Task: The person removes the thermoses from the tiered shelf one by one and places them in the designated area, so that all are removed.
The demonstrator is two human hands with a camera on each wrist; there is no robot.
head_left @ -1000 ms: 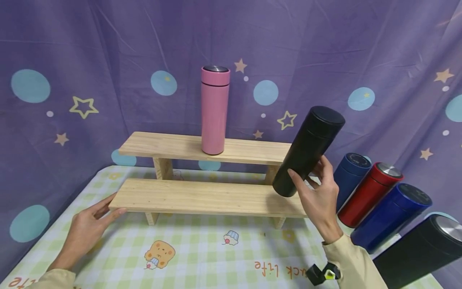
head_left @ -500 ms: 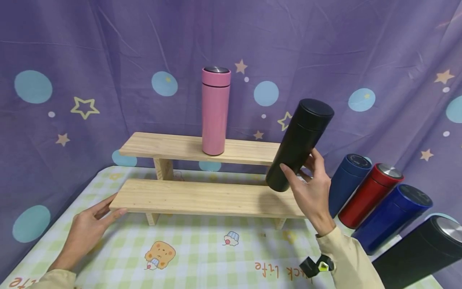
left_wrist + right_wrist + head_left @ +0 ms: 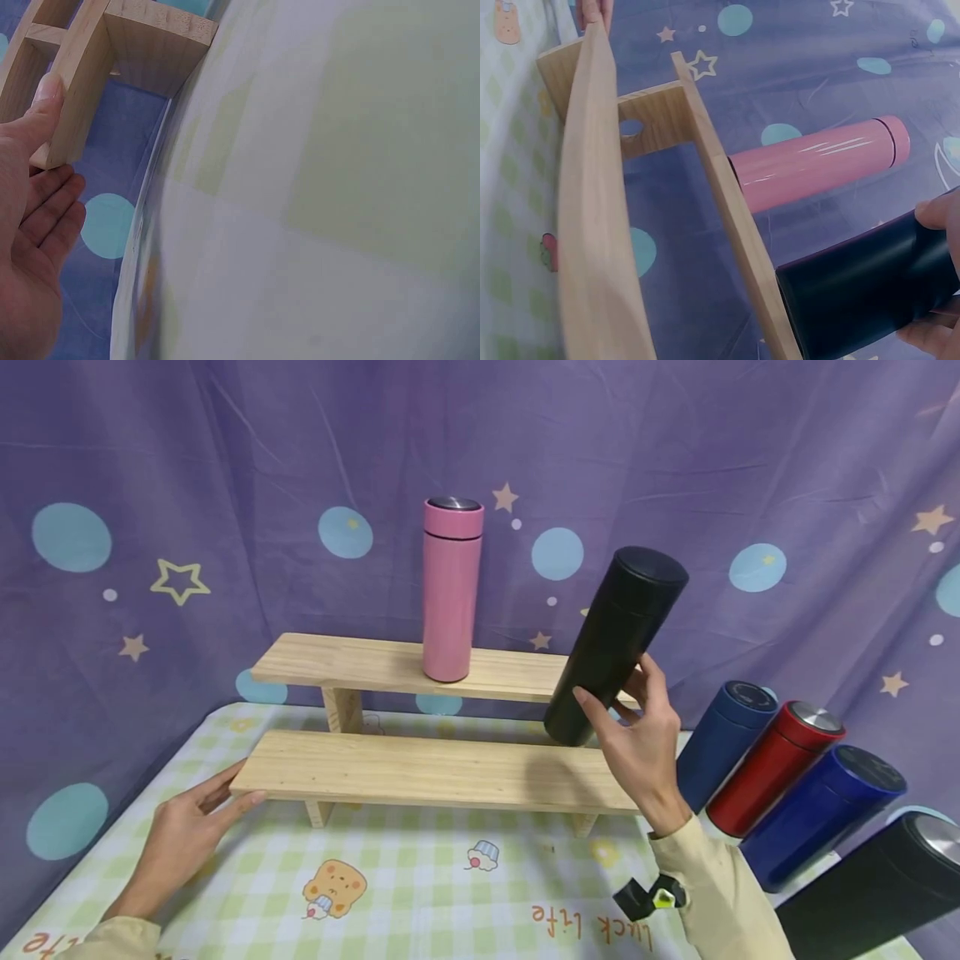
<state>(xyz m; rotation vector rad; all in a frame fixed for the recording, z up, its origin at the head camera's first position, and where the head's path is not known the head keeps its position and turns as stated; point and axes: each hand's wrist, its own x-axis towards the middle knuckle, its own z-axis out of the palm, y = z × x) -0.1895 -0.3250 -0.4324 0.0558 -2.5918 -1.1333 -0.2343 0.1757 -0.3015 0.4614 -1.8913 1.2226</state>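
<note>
A black thermos bottle is held tilted by my right hand, thumb on the near side and fingers on the far side. Its base is over the right part of a two-tier wooden shelf, and its top leans right. In the right wrist view the bottle's base overlaps the upper board's edge. A pink thermos stands upright on the upper board, left of the black one. My left hand grips the lower board's left end, thumb on the front edge and fingers around the corner.
Several more thermoses stand at the right: a dull blue one, a red one, a glossy blue one and a large black one. A checked cloth covers the table. A purple curtain hangs behind.
My right hand has moved left and up with the black thermos, bringing it toward the upper board. The left hand stays on the shelf end, and the pink thermos stands where it was.
</note>
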